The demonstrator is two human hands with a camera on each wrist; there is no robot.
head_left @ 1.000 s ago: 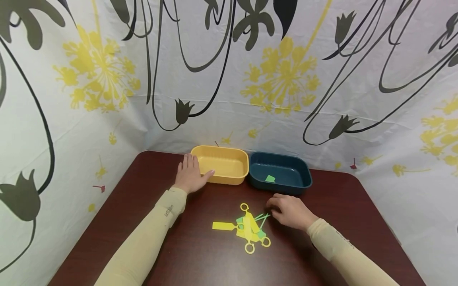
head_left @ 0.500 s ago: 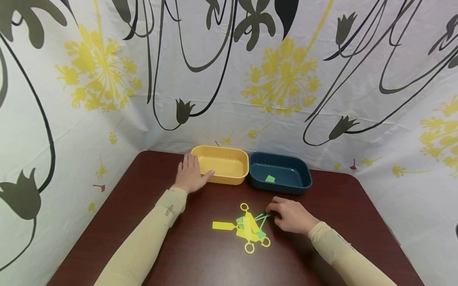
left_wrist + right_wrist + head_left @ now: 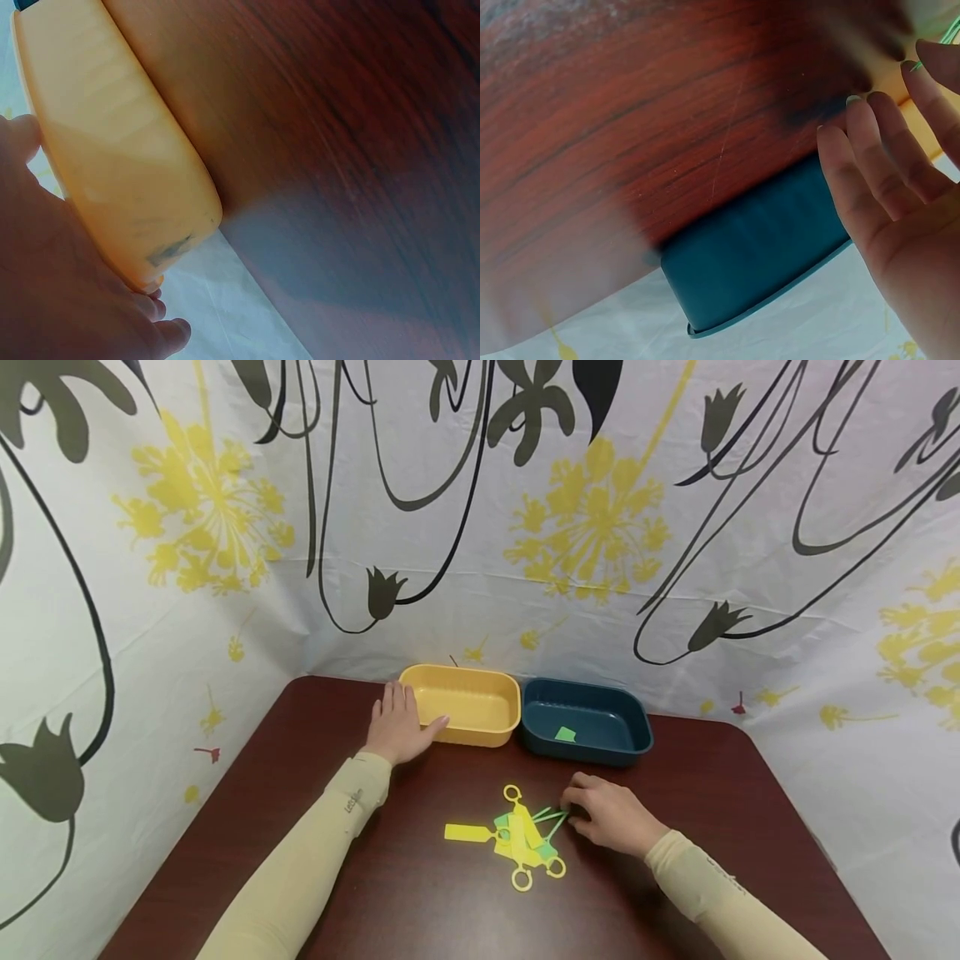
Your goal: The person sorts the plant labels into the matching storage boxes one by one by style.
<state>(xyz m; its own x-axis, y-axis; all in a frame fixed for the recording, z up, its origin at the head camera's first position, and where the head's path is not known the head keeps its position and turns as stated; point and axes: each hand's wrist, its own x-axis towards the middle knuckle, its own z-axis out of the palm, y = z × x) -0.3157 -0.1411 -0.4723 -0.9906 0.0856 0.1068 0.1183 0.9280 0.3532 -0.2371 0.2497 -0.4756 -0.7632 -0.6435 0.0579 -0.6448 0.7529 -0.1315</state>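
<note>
In the head view, a dark red-brown counter [image 3: 487, 927] with rounded far corners and a soft sheen near its front is enclosed on the far side, left and right by a pale hanging sheet [image 3: 450, 547]. The sheet is slightly creased and printed with grey tulips, looping dark stems and large yellow blooms. At the far edge, a yellow bin [image 3: 476, 737] sits just beside a dark blue bin [image 3: 592, 754], which holds a small green piece [image 3: 566, 735]. Yellow tags [image 3: 519, 841] with ring ends lie in a heap mid-counter, mixed with green ones. The two hands are well apart. The left hand [image 3: 395, 727] lies with straight fingers against the yellow bin's left end; the right hand [image 3: 613, 810] pinches the slim stem of a green tag [image 3: 549, 849] at the heap's right side. Both arms wear cream sleeves [image 3: 300, 868].

In the left wrist view, the left hand's thumb and fingers touch the yellow bin's rim. A dark smudge marks the bin's outer wall, streaky wood grain spreads beside it, and the pale sheet shows past the counter's edge.

In the right wrist view, thin green strands show between thumb and index finger, the other fingers extended. The blue bin's outer side stands behind, on glossy wood with pale reflections.
</note>
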